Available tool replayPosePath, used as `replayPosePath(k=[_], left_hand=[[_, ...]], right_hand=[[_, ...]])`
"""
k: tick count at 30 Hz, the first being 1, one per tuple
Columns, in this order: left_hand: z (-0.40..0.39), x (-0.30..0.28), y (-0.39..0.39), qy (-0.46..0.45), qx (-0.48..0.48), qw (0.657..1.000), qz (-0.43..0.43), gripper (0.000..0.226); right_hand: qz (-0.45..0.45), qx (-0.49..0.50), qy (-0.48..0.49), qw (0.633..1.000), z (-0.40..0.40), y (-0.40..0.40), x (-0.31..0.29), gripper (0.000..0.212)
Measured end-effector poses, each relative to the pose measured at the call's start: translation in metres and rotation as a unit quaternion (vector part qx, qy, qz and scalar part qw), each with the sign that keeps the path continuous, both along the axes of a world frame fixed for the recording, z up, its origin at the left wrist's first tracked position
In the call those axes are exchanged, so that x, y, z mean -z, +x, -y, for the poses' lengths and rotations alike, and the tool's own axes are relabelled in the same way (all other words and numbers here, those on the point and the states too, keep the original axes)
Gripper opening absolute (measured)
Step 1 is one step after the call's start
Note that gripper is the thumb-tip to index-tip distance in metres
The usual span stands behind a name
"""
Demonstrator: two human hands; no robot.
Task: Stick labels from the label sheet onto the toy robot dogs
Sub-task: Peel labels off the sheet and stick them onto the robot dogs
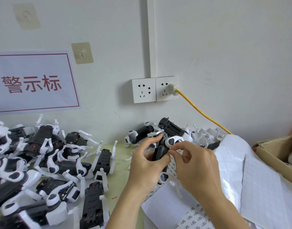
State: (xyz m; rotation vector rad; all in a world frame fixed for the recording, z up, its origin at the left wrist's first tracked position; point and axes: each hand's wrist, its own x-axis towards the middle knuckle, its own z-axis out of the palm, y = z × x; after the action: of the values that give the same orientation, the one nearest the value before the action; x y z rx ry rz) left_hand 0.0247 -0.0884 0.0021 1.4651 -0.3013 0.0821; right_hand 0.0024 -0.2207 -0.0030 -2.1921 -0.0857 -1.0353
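Left hand (146, 160): fingers curled around a toy dog (163, 151), above the label sheet (183, 210).
Right hand (194, 164): pinching a small label (169, 150) against that dog.

Soft, even light fills the scene, bright and slightly cool, with no single source in view. Shadows are faint and short, showing mainly under the hands and among the piled toys at the near left. The white wall (224, 55) looks flat and a little washed out. The glossy sheet (257, 171) at the right carries mild glare. Wide-angle distortion bends lines near the edges. The near corners are slightly soft, and an orange smear blurs the far right edge.
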Motion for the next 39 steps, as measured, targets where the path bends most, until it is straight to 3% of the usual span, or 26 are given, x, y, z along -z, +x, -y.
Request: replayPosePath(k=[7,12,17,24,39], left_hand=[[0.004,-0.003,-0.004,-0.008,0.016,1.0,-0.011,0.05],[0.005,-0.003,-0.002,-0.045,-0.006,0.998,-0.035,0.049],[0.003,-0.005,-0.003,-0.087,0.008,0.995,-0.057,0.047],[0.002,-0.004,-0.002,-0.084,0.018,0.995,-0.04,0.052],[-0.002,-0.001,0.002,-0.099,0.013,0.994,-0.039,0.046]], right_hand=[[-0.038,0.007,0.013,0.999,0.007,0.002,-0.001,0.039],[0.041,-0.02,0.042,0.998,0.003,-0.002,-0.001,0.014],[0.023,-0.13,0.039,0.99,0.002,-0.008,-0.005,0.043],[0.002,-0.095,0.004,0.995,0.002,-0.008,-0.007,0.054],[0.0,-0.147,-0.002,0.989,0.001,-0.013,-0.011,0.05]])
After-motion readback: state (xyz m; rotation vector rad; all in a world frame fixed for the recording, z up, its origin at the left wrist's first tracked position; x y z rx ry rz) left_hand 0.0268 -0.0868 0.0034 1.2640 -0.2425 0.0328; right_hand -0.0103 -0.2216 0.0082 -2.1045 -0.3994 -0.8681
